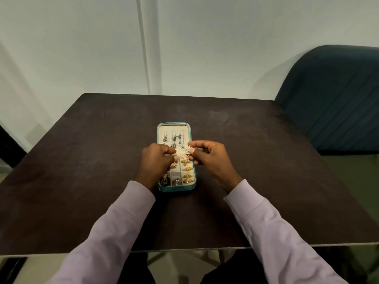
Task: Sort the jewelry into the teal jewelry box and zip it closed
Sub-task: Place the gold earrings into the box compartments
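Right hand [207, 155] pinches gold earring [188, 149] w/ curled fingers.

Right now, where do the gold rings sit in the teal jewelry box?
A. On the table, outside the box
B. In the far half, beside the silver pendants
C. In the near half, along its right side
C: the gold rings line the right column of the teal jewelry box, in its near half.

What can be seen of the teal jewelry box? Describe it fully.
The teal jewelry box lies open and flat at the middle of the dark table, its cream lining showing. Silver pieces hang in the far half; the near half's compartments hold gold rings. The left hand and right hand hover over its middle, pinching gold pieces.
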`<control>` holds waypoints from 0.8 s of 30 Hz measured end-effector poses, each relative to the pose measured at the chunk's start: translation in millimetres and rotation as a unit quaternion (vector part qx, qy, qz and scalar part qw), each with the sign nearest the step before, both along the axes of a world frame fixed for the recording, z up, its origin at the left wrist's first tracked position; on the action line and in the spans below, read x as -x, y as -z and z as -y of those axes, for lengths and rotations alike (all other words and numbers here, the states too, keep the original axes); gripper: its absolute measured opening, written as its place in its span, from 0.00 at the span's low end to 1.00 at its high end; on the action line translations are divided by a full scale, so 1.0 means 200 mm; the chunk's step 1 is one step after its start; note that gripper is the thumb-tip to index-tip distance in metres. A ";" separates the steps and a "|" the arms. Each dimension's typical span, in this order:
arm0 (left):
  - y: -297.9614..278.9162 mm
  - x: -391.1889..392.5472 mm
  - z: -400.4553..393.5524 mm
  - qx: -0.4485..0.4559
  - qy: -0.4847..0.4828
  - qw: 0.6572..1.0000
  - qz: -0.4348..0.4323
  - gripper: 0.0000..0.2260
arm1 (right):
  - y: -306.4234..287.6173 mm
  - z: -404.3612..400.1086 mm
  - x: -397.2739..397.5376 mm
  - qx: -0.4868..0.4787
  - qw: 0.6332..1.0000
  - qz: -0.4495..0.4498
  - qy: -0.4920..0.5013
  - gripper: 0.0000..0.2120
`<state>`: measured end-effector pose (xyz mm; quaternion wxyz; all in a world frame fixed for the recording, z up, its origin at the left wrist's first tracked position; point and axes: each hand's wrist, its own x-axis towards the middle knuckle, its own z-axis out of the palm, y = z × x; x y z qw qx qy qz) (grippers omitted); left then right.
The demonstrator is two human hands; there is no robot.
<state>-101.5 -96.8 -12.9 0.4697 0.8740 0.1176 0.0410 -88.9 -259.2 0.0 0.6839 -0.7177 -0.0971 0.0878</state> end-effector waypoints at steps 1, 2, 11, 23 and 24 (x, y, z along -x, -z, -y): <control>0.00 0.00 0.00 -0.028 0.002 1.000 0.001 0.13 | 0.00 0.00 0.00 0.003 1.000 0.001 -0.002 0.10; 0.01 -0.01 0.01 -0.058 0.007 0.998 -0.001 0.12 | 0.01 0.00 0.00 0.006 1.000 0.001 -0.003 0.09; 0.00 0.02 0.13 -0.156 -0.003 0.988 -0.022 0.07 | 0.01 0.04 0.00 0.039 0.999 0.018 0.006 0.10; 0.01 0.00 0.13 -0.232 0.012 0.972 -0.017 0.07 | 0.01 0.04 0.00 0.051 0.999 0.016 0.008 0.10; 0.01 0.01 0.13 -0.241 0.013 0.970 -0.016 0.08 | 0.01 0.04 0.00 0.050 0.999 0.016 0.008 0.10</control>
